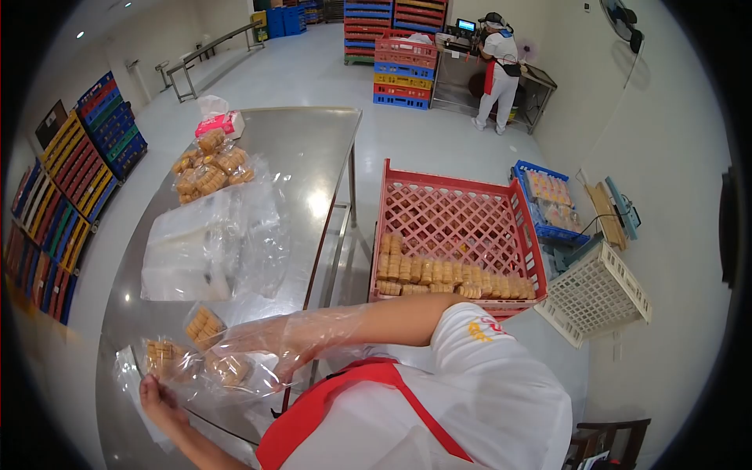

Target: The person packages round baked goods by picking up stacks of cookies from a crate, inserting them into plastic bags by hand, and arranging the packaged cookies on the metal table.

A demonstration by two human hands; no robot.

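Observation:
My left hand (157,401) is closed, its fingertips pinching the edge of a clear plastic bag with stacked round biscuits (163,356) in it. A long clear plastic glove or sleeve covers my right hand (270,345) and forearm. This hand reaches over the steel table beside another bag of biscuits (229,368); glare on the plastic hides its fingers. A third biscuit packet (205,325) lies just beyond. Farther up the table are a stack of clear plastic bags (192,247) and a pile of filled biscuit bags (210,176).
To my right stands a red crate (454,174) with rows of biscuits along its near side. A white crate (599,294) and a blue crate (548,200) are behind it. A tissue pack (223,125) sits at the steel table's (313,149) far end. A co-worker (499,70) stands at a far bench.

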